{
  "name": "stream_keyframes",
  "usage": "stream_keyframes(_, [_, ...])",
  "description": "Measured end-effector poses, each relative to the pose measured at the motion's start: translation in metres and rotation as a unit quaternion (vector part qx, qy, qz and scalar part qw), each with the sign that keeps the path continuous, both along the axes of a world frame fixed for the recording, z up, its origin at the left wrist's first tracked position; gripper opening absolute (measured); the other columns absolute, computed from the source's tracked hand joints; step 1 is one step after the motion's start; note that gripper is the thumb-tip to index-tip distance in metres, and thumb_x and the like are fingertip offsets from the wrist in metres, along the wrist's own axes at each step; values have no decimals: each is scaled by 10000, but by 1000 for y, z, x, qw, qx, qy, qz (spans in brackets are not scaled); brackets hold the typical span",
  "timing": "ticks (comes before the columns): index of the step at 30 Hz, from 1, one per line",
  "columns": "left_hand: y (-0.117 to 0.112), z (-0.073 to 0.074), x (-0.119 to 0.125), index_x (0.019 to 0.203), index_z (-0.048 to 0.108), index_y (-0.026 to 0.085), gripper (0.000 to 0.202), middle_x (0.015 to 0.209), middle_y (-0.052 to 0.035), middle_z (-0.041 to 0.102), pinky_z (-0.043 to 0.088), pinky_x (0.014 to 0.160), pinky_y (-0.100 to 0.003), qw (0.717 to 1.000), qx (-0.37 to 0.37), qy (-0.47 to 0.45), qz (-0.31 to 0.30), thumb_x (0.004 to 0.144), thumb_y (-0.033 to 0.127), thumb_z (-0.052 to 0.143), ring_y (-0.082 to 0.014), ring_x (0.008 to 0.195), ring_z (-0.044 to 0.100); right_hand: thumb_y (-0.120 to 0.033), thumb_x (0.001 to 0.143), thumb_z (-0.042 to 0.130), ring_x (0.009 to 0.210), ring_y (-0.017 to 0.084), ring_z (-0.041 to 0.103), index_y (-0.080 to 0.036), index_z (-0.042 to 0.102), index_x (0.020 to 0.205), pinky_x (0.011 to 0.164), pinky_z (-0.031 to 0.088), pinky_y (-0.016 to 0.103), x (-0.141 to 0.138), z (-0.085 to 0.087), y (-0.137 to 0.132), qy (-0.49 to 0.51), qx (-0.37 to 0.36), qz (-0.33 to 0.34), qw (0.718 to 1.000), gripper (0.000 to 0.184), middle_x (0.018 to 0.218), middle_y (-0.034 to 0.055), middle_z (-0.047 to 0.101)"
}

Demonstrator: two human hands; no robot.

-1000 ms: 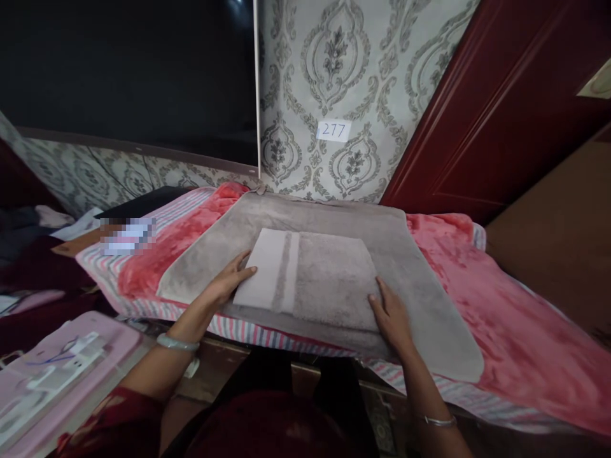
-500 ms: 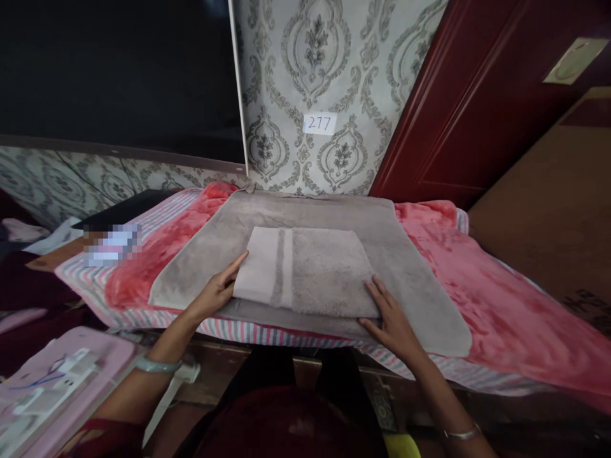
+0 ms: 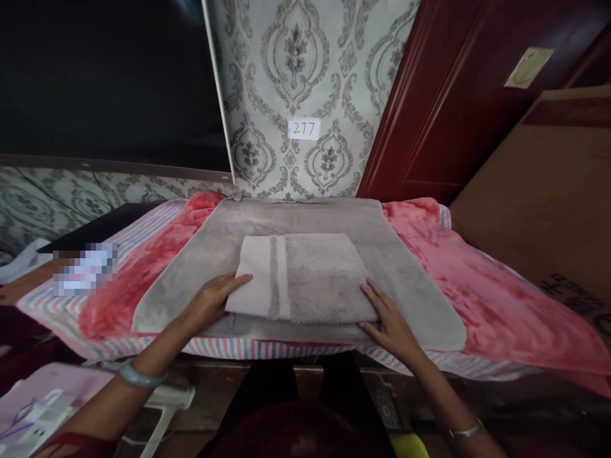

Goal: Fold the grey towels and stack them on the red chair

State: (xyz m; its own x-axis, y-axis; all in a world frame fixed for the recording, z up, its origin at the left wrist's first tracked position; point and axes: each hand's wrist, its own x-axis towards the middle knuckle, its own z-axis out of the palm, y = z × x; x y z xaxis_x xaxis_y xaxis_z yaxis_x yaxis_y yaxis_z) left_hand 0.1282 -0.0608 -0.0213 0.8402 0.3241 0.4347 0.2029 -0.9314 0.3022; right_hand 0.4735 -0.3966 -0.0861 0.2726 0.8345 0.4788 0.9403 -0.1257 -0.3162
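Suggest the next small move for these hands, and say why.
Perhaps nudge the left edge of the folded towel straight: it looks slightly uneven, the left hand is at that edge, and the right hand, at the opposite end, could steady it.

Wallpaper (image 3: 294, 60) — ornate, black screen (image 3: 105, 83), red panel (image 3: 429, 121)

Towel (image 3: 324, 280) was grey, whitish at one end, a stripe of each between.
Mat (image 3: 405, 267) was plain grey; blanket (image 3: 496, 292) pinkish red; striped cloth (image 3: 238, 348) pink, white and grey; wallpaper (image 3: 296, 57) off-white with grey medallions and scrolls; door (image 3: 429, 108) dark red; screen (image 3: 105, 76) black; box (image 3: 539, 184) brown; number card (image 3: 304, 129) white with blue digits.
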Motion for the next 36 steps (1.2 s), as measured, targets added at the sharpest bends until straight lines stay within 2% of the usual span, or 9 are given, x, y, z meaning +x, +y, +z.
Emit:
stream_keyframes(6, [3,11,12,1419,580,244,526,1045,-107,686,542,860,-377,991,103,-34,-82,893,236,594,-269,969,651,-541,959,550,1470,318,376,-324,180,1635,1153,386,510,1,-4,1,-5,23,6,1000,801,1671,105,266])
stream_keyframes(11, [7,19,20,1257,697,223,364,792,-61,601,486,736,-326,976,197,-71,-63,965,202,480,-218,778,570,-528,957,552,1470,320,377,-323,177,1636,1154,386,508,3,-5,2,-2,31,18,999,803,1671,103,266])
stream_keyframes(14, [12,34,29,1150,744,257,321,827,-54,588,461,704,-305,973,209,-84,-51,957,216,491,-203,787,543,-494,953,559,1465,317,387,-310,184,1636,1157,383,510,4,-4,3,11,35,20,999,801,1667,110,277])
stream_keyframes(18, [16,73,50,1030,771,277,221,1149,-73,618,483,859,-365,979,175,-104,-15,882,289,607,-234,1009,560,-430,929,594,1479,306,368,-284,219,1626,1176,364,514,3,-5,5,41,53,15,998,805,1648,123,316])
stream_keyframes(21, [15,112,75,1005,766,261,213,1314,-81,598,459,990,-432,982,150,-111,-37,859,286,612,-270,1163,550,-430,905,615,1477,301,374,-251,233,1621,1191,348,513,2,-5,7,90,83,-5,992,831,1617,136,372])
stream_keyframes(24, [10,151,100,1012,750,244,221,1245,-84,660,457,1021,-448,979,138,-122,-83,866,290,591,-262,1135,598,-477,876,652,1463,301,396,-229,199,1624,1195,337,526,5,-4,9,189,142,-49,970,909,1589,153,413])
stream_keyframes(28, [-1,197,126,995,732,214,265,1130,-80,714,502,978,-393,971,105,-184,-112,895,428,612,-243,1078,641,-559,777,741,1429,304,447,-222,228,1601,1180,352,528,13,1,16,370,225,-59,899,1028,1578,170,426])
stream_keyframes(30, [-7,216,135,974,724,201,317,1048,-70,728,528,921,-352,965,80,-216,-123,891,494,640,-228,1024,657,-580,716,783,1382,310,501,-213,379,1528,1165,372,519,16,6,21,424,228,-45,875,978,1531,170,490])
stream_keyframes(36, [-27,257,146,898,719,204,374,829,-4,696,564,803,-333,957,8,-254,-144,831,572,728,-221,911,685,-523,676,815,1177,289,638,-216,688,1182,1105,427,499,-2,33,56,442,253,-33,860,605,1175,102,740])
